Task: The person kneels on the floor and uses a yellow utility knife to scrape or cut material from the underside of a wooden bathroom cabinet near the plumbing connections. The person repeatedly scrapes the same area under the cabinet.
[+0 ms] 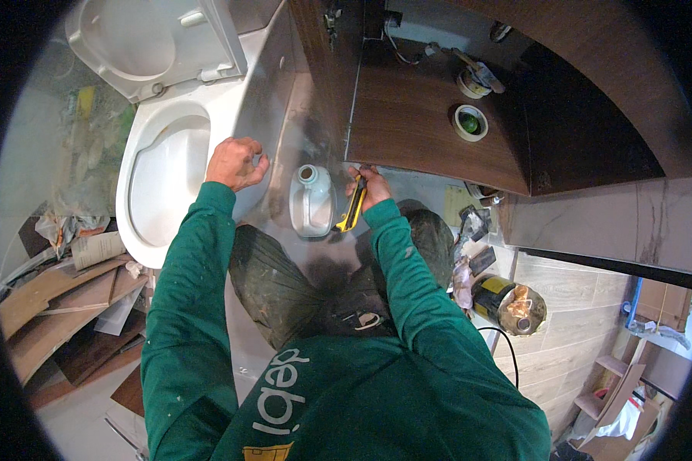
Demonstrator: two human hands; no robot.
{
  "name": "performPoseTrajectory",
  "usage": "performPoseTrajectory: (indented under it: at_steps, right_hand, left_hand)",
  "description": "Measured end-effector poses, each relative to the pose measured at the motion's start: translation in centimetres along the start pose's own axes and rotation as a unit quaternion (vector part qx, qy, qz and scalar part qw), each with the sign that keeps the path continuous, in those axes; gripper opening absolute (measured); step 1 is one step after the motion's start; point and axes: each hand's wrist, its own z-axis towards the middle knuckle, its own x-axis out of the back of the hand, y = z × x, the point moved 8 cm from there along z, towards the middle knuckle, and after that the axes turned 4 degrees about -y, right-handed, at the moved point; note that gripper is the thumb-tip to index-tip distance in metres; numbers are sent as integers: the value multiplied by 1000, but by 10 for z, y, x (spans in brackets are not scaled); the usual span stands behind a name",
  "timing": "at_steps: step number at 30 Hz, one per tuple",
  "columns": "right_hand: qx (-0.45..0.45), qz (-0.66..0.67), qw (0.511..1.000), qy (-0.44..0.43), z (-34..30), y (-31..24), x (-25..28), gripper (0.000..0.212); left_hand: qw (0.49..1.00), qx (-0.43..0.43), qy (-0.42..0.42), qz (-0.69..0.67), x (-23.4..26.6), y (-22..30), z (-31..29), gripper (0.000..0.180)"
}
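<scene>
My right hand [374, 188] is wrapped round a yellow and black utility knife [351, 204], which points down toward my knees. Beside the rim of the white toilet [134, 230], my left hand [239, 163] is held with curled fingers and the thumb close to them. Whether anything small is between those fingers cannot be made out. A translucent pale plastic jug [312, 207] with an uncapped neck stands on the floor between my two hands, nearest the knife.
At right is an open brown cabinet [430, 100] holding a tape roll [470, 123] and a small tub [473, 83] with a brush across it. A black and yellow canister [507, 305] lies on the right floor. Wood offcuts [69, 300] are heaped at left.
</scene>
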Motion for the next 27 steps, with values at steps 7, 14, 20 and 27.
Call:
performPoseTrajectory:
  at_steps: [7, 14, 20, 27]
  right_hand:
    - [-21, -38, 999, -24, 20, 25, -18, 13]
    - [-7, -18, 999, -32, -20, -6, 7, 15]
    - [-10, -20, 1000, -15, -17, -1, -1, 15]
    - [2, -25, 1000, 10, -7, 6, -7, 13]
  left_hand:
    - [1000, 0, -5, -24, 1, 1, -1, 19]
    - [1000, -14, 1, 3, 1, 3, -1, 19]
    - [1000, -8, 5, 2, 0, 0, -1, 21]
    - [1000, -11, 6, -3, -1, 0, -2, 19]
